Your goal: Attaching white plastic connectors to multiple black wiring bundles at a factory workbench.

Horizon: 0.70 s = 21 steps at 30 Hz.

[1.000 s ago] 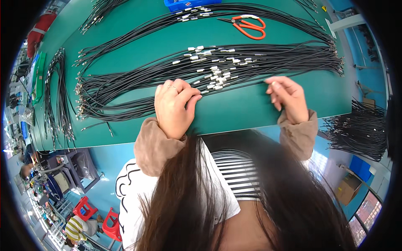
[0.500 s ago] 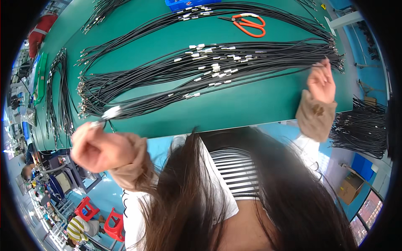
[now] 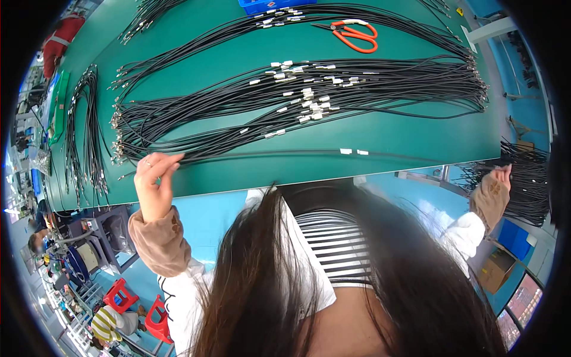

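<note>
A thin black cable (image 3: pixel 285 153) with two white labels (image 3: pixel 351 152) is stretched along the near edge of the green table, blurred by motion. At its left end the thumb and fingers of my left hand (image 3: pixel 156 178) are pinched together on it. My right hand (image 3: pixel 499 174), past the table's right edge, is closed in a pinch at the other end, where the cable is faint. Behind the stretched cable lies a broad bundle of black cables (image 3: pixel 238 101) with white labels and metal end fittings.
Red-handled scissors (image 3: pixel 357 37) lie at the back, beside another cable bundle (image 3: pixel 208 37) and a blue bin (image 3: pixel 276 7). A folded cable bundle (image 3: pixel 80 131) is at the left. More black cables (image 3: pixel 520 184) are piled off the table's right side, close to my right hand.
My right hand has moved right and nearer, away from the bundle to beyond the table edge. My left hand has shifted slightly right. One cable now lies apart from the bundle.
</note>
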Tool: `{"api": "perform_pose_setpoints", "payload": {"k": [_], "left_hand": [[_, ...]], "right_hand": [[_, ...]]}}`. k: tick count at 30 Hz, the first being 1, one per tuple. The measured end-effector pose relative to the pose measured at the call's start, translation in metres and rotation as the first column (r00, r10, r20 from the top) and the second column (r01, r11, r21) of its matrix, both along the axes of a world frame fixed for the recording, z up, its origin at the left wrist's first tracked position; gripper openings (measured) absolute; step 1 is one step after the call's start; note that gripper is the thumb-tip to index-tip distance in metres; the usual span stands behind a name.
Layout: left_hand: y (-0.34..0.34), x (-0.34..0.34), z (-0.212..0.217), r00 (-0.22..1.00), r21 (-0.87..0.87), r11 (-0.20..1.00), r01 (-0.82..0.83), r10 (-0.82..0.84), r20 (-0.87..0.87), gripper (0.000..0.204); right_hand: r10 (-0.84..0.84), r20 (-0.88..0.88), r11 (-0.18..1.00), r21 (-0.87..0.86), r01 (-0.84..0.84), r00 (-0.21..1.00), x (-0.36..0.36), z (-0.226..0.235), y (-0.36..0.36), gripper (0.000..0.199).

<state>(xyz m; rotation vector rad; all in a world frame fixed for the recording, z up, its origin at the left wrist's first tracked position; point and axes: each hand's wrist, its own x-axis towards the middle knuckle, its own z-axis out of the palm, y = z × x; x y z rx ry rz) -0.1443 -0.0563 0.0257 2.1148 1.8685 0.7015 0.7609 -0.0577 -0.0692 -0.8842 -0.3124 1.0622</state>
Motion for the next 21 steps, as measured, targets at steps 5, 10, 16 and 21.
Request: {"api": "perform_pose_setpoints", "payload": {"k": [5,10,16,21], "left_hand": [[-0.020,-0.027,-0.004,0.996,0.012,1.000,-0.003,0.004,-0.091,0.008],[-0.015,-0.061,-0.006,0.959,0.076,0.990,-0.122,0.137,-0.249,0.006],[-0.022,-0.075,0.044,0.712,0.116,0.992,0.053,-0.119,0.692,0.003],[0.022,0.025,0.017,0.571,-0.109,0.993,-0.038,0.111,0.814,0.004]], "right_hand": [[-0.267,0.334,0.897,-0.255,0.360,0.904,0.032,-0.028,-0.048,0.023],[-0.099,0.995,0.819,0.086,0.567,-0.008,0.046,-0.021,-0.045,0.028],[-0.207,0.742,0.938,-0.035,0.346,0.638,-0.223,0.114,0.065,0.035],[0.371,0.812,0.920,-0.253,-0.300,0.451,-0.419,0.115,0.091,0.023]]}}
